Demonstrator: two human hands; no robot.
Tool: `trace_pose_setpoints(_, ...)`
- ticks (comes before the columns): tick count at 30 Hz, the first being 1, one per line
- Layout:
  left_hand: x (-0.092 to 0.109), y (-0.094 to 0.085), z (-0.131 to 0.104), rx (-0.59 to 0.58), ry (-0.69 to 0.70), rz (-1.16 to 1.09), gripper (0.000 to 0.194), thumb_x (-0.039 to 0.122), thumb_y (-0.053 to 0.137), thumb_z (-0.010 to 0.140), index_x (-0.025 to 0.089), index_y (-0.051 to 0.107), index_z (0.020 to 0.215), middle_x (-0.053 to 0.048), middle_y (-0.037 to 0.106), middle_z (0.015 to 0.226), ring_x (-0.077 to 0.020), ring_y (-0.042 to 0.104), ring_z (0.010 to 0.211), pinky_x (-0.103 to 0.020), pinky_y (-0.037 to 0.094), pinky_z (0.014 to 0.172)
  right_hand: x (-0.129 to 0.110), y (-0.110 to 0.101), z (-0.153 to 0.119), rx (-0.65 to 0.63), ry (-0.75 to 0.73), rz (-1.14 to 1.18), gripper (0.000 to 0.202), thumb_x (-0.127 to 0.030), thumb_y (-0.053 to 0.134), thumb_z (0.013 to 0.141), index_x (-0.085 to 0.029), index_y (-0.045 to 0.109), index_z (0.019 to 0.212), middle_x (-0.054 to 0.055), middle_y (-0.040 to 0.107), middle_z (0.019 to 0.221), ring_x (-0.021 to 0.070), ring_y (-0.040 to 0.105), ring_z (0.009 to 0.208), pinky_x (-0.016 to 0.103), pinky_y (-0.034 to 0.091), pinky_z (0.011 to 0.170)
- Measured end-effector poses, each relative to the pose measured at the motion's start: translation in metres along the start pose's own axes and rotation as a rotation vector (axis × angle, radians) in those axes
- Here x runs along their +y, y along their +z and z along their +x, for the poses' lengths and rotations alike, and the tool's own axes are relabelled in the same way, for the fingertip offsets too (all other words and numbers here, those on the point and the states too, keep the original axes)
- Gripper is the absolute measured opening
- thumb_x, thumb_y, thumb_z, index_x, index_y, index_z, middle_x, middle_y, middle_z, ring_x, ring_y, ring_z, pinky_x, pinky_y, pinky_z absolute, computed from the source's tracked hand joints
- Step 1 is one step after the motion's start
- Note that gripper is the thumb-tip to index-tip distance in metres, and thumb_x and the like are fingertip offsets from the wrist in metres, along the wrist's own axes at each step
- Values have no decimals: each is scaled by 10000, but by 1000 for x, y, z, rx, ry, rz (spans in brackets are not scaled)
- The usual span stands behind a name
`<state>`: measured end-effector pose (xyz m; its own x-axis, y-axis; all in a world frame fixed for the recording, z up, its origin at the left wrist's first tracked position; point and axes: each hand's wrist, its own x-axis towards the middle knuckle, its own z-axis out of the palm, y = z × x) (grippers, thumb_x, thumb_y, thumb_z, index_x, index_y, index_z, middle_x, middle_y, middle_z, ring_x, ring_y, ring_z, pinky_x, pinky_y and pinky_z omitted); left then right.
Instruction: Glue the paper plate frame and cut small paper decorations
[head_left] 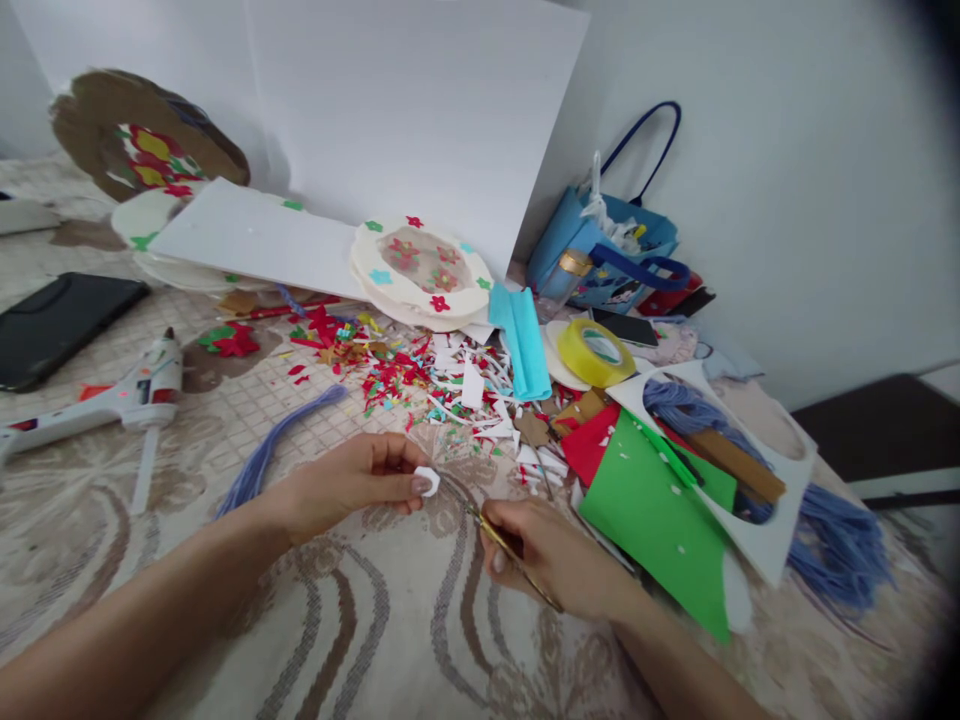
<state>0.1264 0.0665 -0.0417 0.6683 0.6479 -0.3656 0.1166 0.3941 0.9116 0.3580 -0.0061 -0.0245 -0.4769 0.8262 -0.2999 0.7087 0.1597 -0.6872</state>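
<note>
Between the thumb and fingers of my left hand (375,478) is a small white paper piece (428,482) with a cut, angular outline. My right hand (544,555) grips gold-handled scissors (517,562), whose slim blades point left at the paper's edge. Whether the blades touch the paper I cannot tell. Just beyond both hands lies a heap of red, white, green and yellow paper scraps (405,375). A bundle of blue yarn (281,440) rests on the patterned tablecloth (390,620) beside my left hand.
At left are a white glue gun (150,385) and a black phone (64,325). Behind the scraps sits a flower-decorated disc (420,270). To the right are green sheet (652,510), yellow tape (596,352), more blue yarn (840,550) and a blue bag (555,230).
</note>
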Motion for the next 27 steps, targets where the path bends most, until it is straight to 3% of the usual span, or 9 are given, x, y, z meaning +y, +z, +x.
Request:
trace_pose_setpoints(8,1,0,-1,-1,0,4,236,352,717,703,171,603,803,29,605,680,-105,524,632,-228,402,629,-2,-1,2,13,1,3,336,-451,539,851,-173,484,671,-37,442,577,100,387,542,213,239,502)
trace_pose_setpoints(16,2,0,0,10,-4,-7,238,347,708,715,166,604,830,25,609,703,-105,533,646,-234,402,647,-4,0,4,54,31,10,358,-417,472,891,-163,515,643,-10,519,583,114,451,562,215,270,522)
trace_pose_setpoints(22,6,3,-3,21,6,-10,240,333,719,706,163,578,800,25,598,698,-101,530,646,-230,419,641,8,0,8,188,5,127,526,-646,379,848,-180,402,606,-39,377,545,103,344,533,219,260,504)
trace_pose_setpoints(27,5,4,-4,39,25,-53,231,340,710,716,170,589,816,-3,626,814,-129,575,763,-263,456,726,13,0,6,132,-9,130,544,-684,347,840,-179,423,652,-44,387,548,99,335,519,219,245,486)
